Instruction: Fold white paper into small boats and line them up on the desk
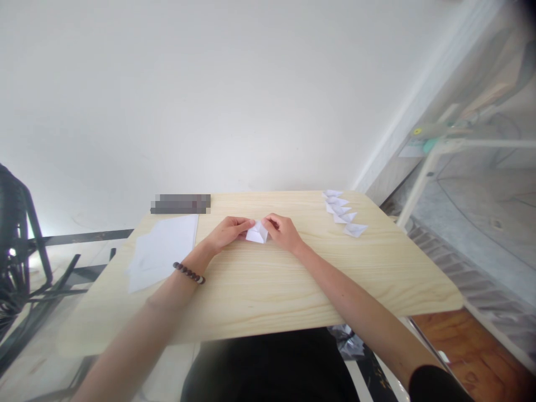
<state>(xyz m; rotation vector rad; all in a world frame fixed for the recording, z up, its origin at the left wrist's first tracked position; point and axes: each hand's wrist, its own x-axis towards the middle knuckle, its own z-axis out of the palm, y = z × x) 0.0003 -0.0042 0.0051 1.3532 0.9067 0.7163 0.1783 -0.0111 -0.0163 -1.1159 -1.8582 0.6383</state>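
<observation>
A small folded white paper (pixel 257 233) is held between both hands above the middle of the wooden table (pixel 259 290). My left hand (pixel 230 231) pinches its left side, with thumb and fingers closed. On the right side, my right hand (pixel 283 230) grips the paper's upper edge with bent fingers. Creases show on the paper's front. Parts of its side edges are hidden by the fingertips.
White paper sheets (pixel 165 251) lie at the table's left. Behind them is a dark pixelated object (pixel 181 204). Several folded white paper pieces (pixel 355 229) line the back right. A wall stands behind the table, and a white metal frame (pixel 422 178) stands to the right.
</observation>
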